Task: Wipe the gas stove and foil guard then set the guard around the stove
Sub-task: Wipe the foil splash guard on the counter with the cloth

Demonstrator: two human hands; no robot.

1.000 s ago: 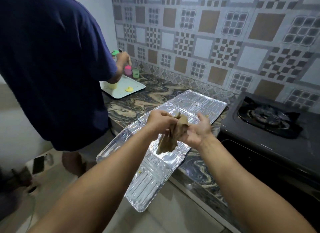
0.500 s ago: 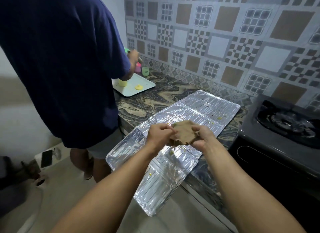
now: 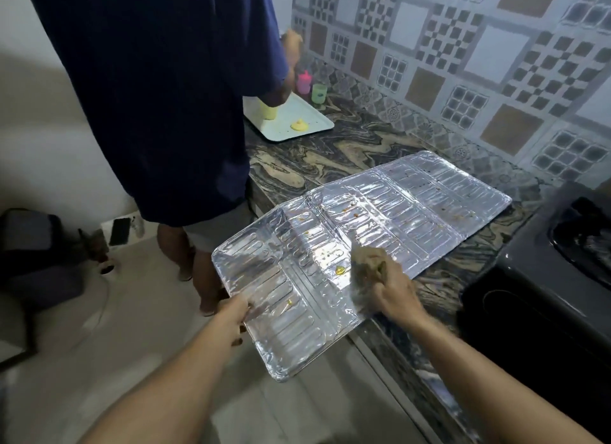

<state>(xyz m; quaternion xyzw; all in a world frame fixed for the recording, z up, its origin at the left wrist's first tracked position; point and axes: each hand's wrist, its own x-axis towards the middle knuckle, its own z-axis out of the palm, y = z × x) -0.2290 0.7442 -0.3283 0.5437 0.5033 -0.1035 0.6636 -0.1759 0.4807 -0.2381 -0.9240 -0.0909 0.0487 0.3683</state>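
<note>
The silver foil guard (image 3: 380, 218) lies unfolded flat on the marbled counter (image 3: 330, 159), its near panel hanging past the counter edge. Yellow and brown stains dot its panels. My left hand (image 3: 236, 313) grips the overhanging panel's near left edge. My right hand (image 3: 385, 283) holds a brown cloth (image 3: 365, 256) pressed on the middle panel beside a yellow spot. The black gas stove (image 3: 542, 278) stands at the right, its burner partly cut off by the frame.
A person in a dark blue shirt (image 3: 158, 89) stands at the counter's left end. A white tray (image 3: 310, 119) with yellow blobs and small pink (image 3: 303, 82) and green (image 3: 319, 93) cups sit there. Patterned tiles (image 3: 463, 53) back the counter. A dark bag (image 3: 29, 245) lies on the floor.
Both hands were kneading the brown cloth above the guard. Now my left hand has let go and taken the guard's edge, and my right hand has brought the cloth down onto the foil.
</note>
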